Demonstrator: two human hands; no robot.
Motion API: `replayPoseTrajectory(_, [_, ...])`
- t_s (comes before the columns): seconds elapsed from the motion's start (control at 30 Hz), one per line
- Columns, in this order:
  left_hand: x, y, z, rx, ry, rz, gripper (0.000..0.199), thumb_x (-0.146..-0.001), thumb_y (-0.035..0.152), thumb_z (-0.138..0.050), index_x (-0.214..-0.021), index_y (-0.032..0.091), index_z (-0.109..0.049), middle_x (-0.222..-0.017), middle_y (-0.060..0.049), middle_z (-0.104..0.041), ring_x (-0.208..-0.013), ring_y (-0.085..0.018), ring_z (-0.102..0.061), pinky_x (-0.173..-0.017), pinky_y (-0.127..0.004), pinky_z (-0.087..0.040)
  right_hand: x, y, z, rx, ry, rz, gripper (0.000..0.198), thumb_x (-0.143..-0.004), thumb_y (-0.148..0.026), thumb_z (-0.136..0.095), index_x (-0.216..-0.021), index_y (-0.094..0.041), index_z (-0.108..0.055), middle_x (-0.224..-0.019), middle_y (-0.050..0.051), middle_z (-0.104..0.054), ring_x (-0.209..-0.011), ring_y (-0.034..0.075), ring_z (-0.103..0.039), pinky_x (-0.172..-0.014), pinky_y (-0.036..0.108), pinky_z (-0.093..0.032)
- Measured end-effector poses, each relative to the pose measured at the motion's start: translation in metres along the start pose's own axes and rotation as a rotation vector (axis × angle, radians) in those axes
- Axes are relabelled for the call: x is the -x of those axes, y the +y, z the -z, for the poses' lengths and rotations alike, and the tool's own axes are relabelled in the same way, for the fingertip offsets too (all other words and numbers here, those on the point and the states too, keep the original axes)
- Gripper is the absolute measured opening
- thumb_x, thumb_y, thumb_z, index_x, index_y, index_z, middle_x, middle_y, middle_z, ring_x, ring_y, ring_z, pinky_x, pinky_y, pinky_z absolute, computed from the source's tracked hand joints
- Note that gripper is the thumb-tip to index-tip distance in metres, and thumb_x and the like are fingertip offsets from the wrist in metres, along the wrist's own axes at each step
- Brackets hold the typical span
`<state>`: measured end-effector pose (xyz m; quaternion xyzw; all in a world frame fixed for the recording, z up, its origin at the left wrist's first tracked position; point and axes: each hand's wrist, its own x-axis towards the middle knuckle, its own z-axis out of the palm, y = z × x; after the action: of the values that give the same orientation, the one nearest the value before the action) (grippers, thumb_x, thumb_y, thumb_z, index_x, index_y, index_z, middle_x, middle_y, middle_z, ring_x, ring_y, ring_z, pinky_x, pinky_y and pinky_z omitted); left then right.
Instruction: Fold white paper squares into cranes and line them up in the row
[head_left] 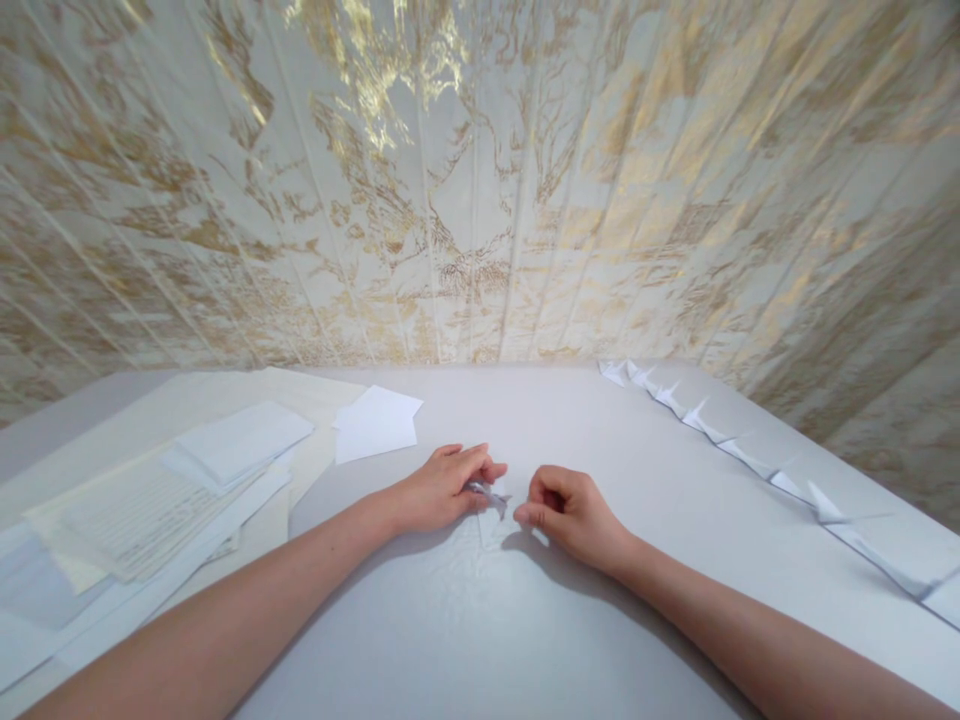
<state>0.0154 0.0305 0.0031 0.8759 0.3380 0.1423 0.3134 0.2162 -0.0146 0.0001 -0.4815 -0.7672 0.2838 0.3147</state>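
Note:
Near the middle of the table, my left hand (450, 487) pinches a small folded piece of paper (491, 494) between thumb and fingers. Grey shading covers its pointed end, and its exact shape is too small to make out. A pale patch shows on the table just under it. My right hand (570, 508) is close by on the right, a short gap from the paper. Its fingers are curled in and the thumb meets the index finger; whether anything is between them cannot be seen.
Several white folded paper cranes (825, 505) stand in a line along the right edge of the white table (480, 640). White paper sheets (379, 425) lie beyond my left hand. A pile of loose papers (172, 500) covers the left side. A gold-patterned curtain (472, 200) hangs behind the table.

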Motion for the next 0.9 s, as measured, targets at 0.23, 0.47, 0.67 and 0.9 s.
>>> replayPoseTrajectory(0.23, [-0.004, 0.004, -0.004, -0.090, 0.044, 0.010, 0.006, -0.077, 0.016, -0.053, -0.080, 0.021, -0.052, -0.092, 0.000, -0.065, -0.113, -0.021, -0.048, -0.102, -0.040, -0.022, -0.012, -0.002, -0.013, 0.239, 0.004, -0.022, 0.020, -0.071, -0.033, -0.065, -0.083, -0.018, -0.062, -0.075, 0.000, -0.059, -0.058, 0.011, -0.048, -0.056, 0.022, -0.035])
replayPoseTrajectory(0.47, [-0.006, 0.003, -0.012, -0.200, 0.119, 0.008, 0.008, -0.080, 0.015, -0.049, -0.080, 0.020, -0.056, -0.086, -0.002, -0.065, -0.112, -0.022, -0.050, -0.100, -0.040, -0.027, -0.017, -0.005, -0.018, 0.340, -0.019, 0.092, 0.010, -0.079, -0.023, -0.055, -0.083, -0.018, -0.063, -0.069, 0.001, -0.059, -0.062, 0.013, -0.053, -0.057, 0.022, -0.034])
replayPoseTrajectory(0.67, [-0.007, 0.003, -0.010, -0.227, 0.095, 0.021, 0.013, -0.076, 0.009, -0.053, -0.081, 0.020, -0.057, -0.096, -0.003, -0.067, -0.115, -0.021, -0.049, -0.100, -0.037, -0.029, -0.023, -0.008, -0.015, 0.319, -0.084, 0.055, 0.007, -0.075, -0.020, -0.057, -0.077, -0.017, -0.063, -0.064, 0.000, -0.061, -0.056, 0.012, -0.052, -0.054, 0.021, -0.034])
replayPoseTrajectory(0.9, [-0.006, 0.012, -0.003, -0.261, 0.093, 0.082, 0.007, -0.072, 0.011, -0.059, -0.074, 0.018, -0.060, -0.113, -0.005, -0.063, -0.120, -0.023, -0.043, -0.098, -0.034, -0.032, -0.024, -0.010, -0.010, 0.294, -0.127, 0.015, 0.009, -0.072, -0.016, -0.055, -0.067, -0.014, -0.063, -0.059, 0.001, -0.059, -0.053, 0.010, -0.050, -0.052, 0.020, -0.033])
